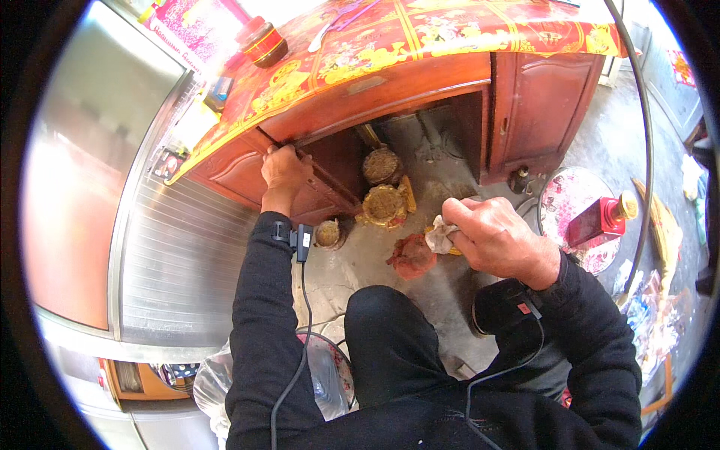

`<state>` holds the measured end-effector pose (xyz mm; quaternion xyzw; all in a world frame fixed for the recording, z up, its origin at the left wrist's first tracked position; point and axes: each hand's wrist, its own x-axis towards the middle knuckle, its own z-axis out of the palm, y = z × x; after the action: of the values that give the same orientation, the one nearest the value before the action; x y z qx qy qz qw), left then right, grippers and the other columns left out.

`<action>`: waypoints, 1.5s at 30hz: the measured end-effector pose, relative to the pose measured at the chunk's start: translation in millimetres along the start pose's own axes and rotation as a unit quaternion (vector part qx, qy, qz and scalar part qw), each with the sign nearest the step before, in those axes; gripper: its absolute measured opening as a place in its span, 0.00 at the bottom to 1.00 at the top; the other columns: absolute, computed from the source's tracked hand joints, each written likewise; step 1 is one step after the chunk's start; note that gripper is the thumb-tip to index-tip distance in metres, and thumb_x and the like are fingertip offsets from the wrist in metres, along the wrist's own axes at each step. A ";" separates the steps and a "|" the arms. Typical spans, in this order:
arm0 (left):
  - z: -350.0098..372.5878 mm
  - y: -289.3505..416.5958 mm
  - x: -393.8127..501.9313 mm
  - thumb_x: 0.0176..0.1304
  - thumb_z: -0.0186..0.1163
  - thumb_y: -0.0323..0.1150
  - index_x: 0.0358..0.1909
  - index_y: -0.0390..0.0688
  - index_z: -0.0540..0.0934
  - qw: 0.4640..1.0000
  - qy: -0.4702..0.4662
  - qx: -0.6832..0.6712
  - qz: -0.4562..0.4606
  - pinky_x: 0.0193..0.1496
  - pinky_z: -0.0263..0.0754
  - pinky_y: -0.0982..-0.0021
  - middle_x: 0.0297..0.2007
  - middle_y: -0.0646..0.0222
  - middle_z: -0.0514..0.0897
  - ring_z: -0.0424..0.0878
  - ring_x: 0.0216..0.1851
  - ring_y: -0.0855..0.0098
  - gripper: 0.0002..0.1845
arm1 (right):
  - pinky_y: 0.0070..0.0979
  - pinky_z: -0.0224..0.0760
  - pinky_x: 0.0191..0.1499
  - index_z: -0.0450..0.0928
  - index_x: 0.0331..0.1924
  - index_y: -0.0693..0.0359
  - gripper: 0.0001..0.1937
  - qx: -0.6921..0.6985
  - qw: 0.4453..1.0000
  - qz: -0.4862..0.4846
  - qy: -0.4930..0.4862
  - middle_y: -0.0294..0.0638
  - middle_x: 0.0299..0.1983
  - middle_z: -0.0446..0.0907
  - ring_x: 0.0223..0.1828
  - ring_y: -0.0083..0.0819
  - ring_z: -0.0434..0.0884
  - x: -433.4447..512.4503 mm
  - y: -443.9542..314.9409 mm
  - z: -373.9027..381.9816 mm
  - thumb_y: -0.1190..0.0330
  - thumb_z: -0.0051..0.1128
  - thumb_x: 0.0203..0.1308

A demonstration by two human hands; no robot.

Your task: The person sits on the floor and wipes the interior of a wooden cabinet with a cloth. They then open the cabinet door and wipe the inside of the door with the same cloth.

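My left hand [286,169] grips the upper edge of the left door [239,169] of a reddish wooden cabinet, just under the tabletop. In my right hand [492,233], a crumpled whitish tissue or cloth [441,235] is pinched between thumb and fingers, over the floor in front of the cabinet's open middle. Left of it on the floor lies a crumpled red plastic piece [412,257]. Between my hands stand a gold-coloured ornate bowl [384,205], a brownish round pot [382,165] behind it and a small jar [329,234] near the door.
A red and gold tablecloth [365,56] covers the cabinet top, with a red-lidded jar [264,45] on it. At right, a red bottle [599,222] rests on a floral round stool [574,188], near a hanging cable [647,124] and a broom [664,230]. A ribbed metal panel [185,270] borders the left.
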<state>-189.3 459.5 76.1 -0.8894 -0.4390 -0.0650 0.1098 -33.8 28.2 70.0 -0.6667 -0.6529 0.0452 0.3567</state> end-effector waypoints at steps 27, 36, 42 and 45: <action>-56.6 234.3 -178.2 0.93 0.51 0.53 0.62 0.37 0.87 0.541 -0.243 -0.799 0.099 0.58 0.87 0.64 0.52 0.64 0.93 0.92 0.52 0.68 0.28 | 0.55 0.86 0.52 0.83 0.50 0.59 0.14 -0.060 0.964 0.117 0.231 0.56 0.47 0.89 0.49 0.62 0.90 -8.8 4.9 10.7 0.67 0.71 0.61; -31.4 315.0 -195.4 0.87 0.65 0.45 0.49 0.40 0.87 0.304 -0.299 -0.900 -0.092 0.50 0.85 0.58 0.45 0.64 0.91 0.89 0.45 0.66 0.17 | 0.55 0.84 0.50 0.88 0.49 0.58 0.11 -0.281 0.937 0.174 0.109 0.58 0.43 0.87 0.44 0.60 0.90 -44.6 -11.2 -18.2 0.66 0.66 0.66; -56.6 338.2 -219.6 0.83 0.67 0.58 0.44 0.38 0.91 0.450 -0.342 -0.825 -0.010 0.51 0.83 0.57 0.46 0.62 0.91 0.88 0.47 0.65 0.28 | 0.55 0.85 0.53 0.78 0.56 0.66 0.16 -0.274 0.924 0.249 0.095 0.60 0.48 0.88 0.49 0.63 0.91 -84.2 -18.4 -18.3 0.69 0.64 0.67; -53.2 348.0 -226.4 0.84 0.64 0.61 0.42 0.40 0.92 0.485 -0.385 -0.780 0.093 0.51 0.80 0.62 0.40 0.68 0.92 0.87 0.45 0.69 0.31 | 0.55 0.85 0.54 0.79 0.56 0.66 0.17 -0.240 0.929 0.233 0.159 0.59 0.51 0.88 0.52 0.61 0.90 -110.5 -16.2 -20.9 0.71 0.65 0.65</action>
<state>-50.9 67.1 31.4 -0.5825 -0.1214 -0.0211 -0.8034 -52.2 -82.0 49.4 -0.8642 -0.4050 -0.1376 0.2651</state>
